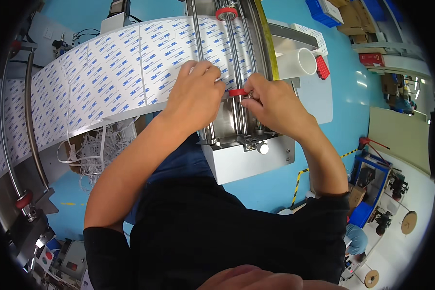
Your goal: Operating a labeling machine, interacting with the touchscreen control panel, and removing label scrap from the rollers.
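Observation:
A wide white sheet (116,63) with a repeated blue print runs through a machine under several steel rods (236,63). My left hand (195,94) lies over the sheet beside the rods, its fingers curled under; what they hold, if anything, is hidden. My right hand (278,104) pinches with thumb and forefinger a small metal screw beside a red ring (237,92) on one rod. Farther up the rods sits a second red ring (226,13). Below my hands is the machine's silver end housing (251,159) with a round metal knob (262,148).
A box of shredded white strips (106,150) stands under the sheet at left. Two curved rods (17,125) cross the sheet at far left. A white roll (299,64) and a red textured block (322,67) lie right of the machine. A blue crate (324,12) is farther off.

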`<state>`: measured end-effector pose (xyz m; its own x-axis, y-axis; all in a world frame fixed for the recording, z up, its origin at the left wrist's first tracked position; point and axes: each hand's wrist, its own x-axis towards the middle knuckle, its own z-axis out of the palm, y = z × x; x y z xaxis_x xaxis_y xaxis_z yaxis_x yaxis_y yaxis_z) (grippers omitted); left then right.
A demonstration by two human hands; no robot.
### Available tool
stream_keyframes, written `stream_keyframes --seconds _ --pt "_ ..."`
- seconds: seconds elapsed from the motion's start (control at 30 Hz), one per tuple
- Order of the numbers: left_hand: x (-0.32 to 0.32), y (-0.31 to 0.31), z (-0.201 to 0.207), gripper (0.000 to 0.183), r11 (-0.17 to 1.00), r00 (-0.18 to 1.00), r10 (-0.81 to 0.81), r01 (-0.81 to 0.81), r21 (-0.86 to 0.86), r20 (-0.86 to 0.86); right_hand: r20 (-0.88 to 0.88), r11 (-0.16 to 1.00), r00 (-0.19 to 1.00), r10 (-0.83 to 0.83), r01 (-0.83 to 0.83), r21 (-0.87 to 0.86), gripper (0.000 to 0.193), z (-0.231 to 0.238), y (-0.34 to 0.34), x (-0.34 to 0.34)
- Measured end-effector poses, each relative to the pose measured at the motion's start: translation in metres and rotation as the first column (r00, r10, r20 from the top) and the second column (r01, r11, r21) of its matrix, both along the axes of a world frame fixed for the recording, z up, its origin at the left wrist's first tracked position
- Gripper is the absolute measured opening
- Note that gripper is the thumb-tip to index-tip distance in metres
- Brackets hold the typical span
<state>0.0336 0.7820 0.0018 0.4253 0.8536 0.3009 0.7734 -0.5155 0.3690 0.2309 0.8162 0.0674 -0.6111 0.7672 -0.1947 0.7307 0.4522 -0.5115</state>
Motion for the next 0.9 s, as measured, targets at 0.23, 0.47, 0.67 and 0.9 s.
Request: stream_keyframes --seconds 0.23,0.47,0.67,0.9 --pt "-0.026 -0.022 0.005 0.014 0.979 0.951 0.071 -0.124 0.160 0.302 -0.047 0.999 0.999 0.026 -0.023 0.048 0.015 -0.006 0.001 0.004" --pt "-0.034 -0.027 0.003 0.012 0.983 0.952 0.156 -0.176 0.055 0.262 -0.025 0.995 0.996 0.089 -0.087 0.049 0.015 -0.005 0.006 0.003" --pt "-0.032 0.010 0.003 0.013 0.989 0.970 0.027 -0.062 0.136 0.243 -0.018 0.994 0.995 0.097 -0.096 0.052 0.014 -0.006 0.006 0.002" --pt "-0.003 0.034 -0.002 0.019 0.998 0.994 -0.066 0.064 -0.029 -0.091 -0.050 0.998 0.997 0.060 -0.061 -0.014 0.012 -0.004 0.006 0.002"
